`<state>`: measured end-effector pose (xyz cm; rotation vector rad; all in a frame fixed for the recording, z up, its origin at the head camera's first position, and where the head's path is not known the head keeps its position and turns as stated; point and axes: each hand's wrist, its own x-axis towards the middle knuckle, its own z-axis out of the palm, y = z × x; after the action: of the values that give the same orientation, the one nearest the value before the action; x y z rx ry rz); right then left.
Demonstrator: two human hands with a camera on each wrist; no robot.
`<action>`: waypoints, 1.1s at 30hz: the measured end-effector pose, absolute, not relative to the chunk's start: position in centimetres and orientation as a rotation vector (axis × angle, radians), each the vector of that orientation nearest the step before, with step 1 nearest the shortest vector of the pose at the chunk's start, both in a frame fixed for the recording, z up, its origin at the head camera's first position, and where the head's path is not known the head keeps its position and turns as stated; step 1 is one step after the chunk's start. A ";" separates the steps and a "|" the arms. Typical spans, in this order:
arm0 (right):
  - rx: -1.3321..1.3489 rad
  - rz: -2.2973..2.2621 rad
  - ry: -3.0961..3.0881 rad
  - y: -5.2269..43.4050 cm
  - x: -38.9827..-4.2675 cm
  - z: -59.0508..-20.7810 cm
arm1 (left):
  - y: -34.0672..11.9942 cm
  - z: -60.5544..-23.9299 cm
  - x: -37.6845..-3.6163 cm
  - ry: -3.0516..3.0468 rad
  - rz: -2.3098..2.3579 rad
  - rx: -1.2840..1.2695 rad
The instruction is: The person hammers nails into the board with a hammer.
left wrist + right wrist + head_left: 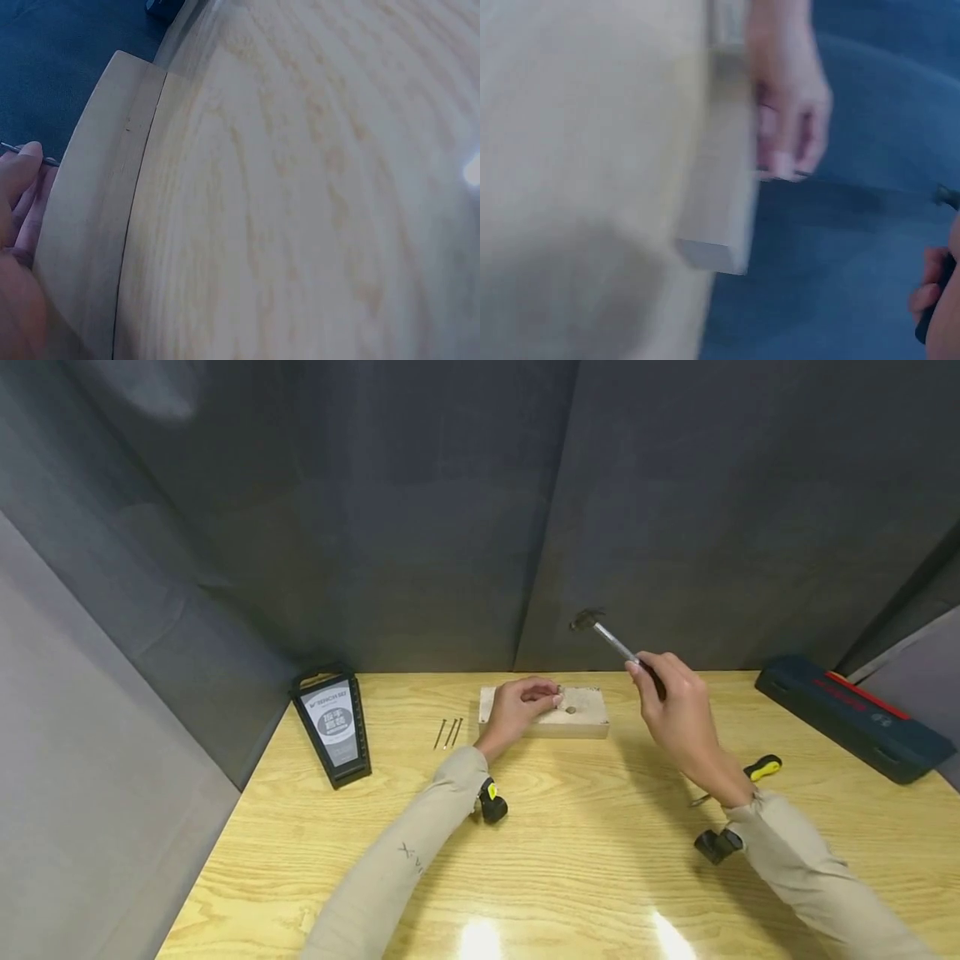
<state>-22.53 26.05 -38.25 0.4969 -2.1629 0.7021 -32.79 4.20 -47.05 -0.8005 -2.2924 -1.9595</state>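
A pale wooden block point(585, 725) lies flat near the back edge of the table. Over its top, my left hand point(517, 706) pinches a nail point(49, 162) between thumb and fingers, the nail's tip at the block's upper face. A round nail head point(571, 710) shows on the block just right of those fingers. To the right and higher up, my right hand point(678, 714) grips a hammer point(617, 642) by its dark handle. The hammer's head is raised well above the block, apart from the nail. In the right wrist view the picture is blurred.
Three loose nails point(448, 733) lie left of the block. Farther left is a black wrench set case point(330, 727). A yellow-and-black screwdriver point(763, 767) lies partly behind my right wrist. A dark blue case point(847, 718) rests at the right; a dark curtain point(420, 527) hangs behind.
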 end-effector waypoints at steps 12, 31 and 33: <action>0.458 0.555 -2.306 26.5 -21.9 -38.5 | 4.2 -47.1 -32.9 -2.282 -1.965 -0.806; 0.527 0.604 -2.092 25.3 -22.4 -38.9 | 3.9 -46.9 -32.6 -2.290 -1.971 -0.812; 0.538 0.597 -2.152 25.4 -22.5 -39.3 | 3.9 -46.8 -32.6 -2.292 -1.972 -0.812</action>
<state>-22.48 25.41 -39.31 0.5382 -2.1520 0.5969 -32.64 3.92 -46.84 -0.8115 -2.2921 -1.9716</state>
